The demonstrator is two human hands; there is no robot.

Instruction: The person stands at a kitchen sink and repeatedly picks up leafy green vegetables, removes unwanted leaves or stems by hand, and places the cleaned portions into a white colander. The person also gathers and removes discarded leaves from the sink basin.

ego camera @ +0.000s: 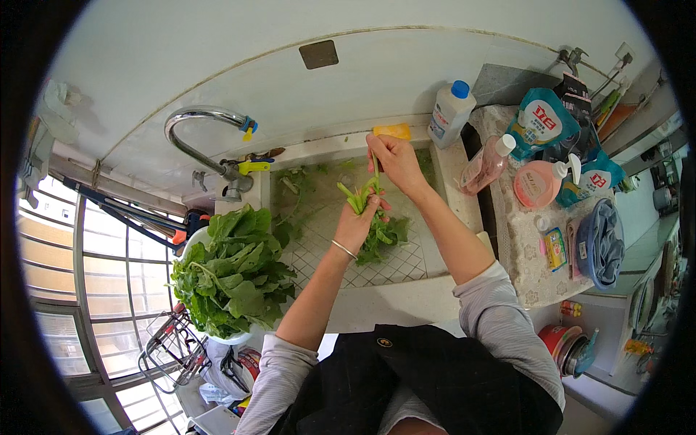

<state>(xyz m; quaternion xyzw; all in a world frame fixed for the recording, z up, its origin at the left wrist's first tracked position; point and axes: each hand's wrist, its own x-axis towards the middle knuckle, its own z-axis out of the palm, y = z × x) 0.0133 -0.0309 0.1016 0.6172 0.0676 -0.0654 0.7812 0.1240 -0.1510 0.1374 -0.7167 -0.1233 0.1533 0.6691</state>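
A bunch of leafy green stems (356, 199) is gripped in my left hand (360, 217), which wears a bangle at the wrist. The cut ends point up and left, and the leaves (380, 239) hang below the hand over the sink. My right hand (396, 163), above and to the right, pinches a thin green stalk (376, 168) that reaches down to the bunch. Whether that stalk is still joined to the bunch cannot be told. Both hands are over the sink (353, 277), which holds water and loose greens (296, 187).
Left of the sink, leafy greens (234, 272) are heaped in a white basin (197, 240). A chrome faucet (204, 117) arches at the back left. A white bottle (451, 115) and a pink pump bottle (538, 184) stand right, near a blue basin (584, 255) with cloth.
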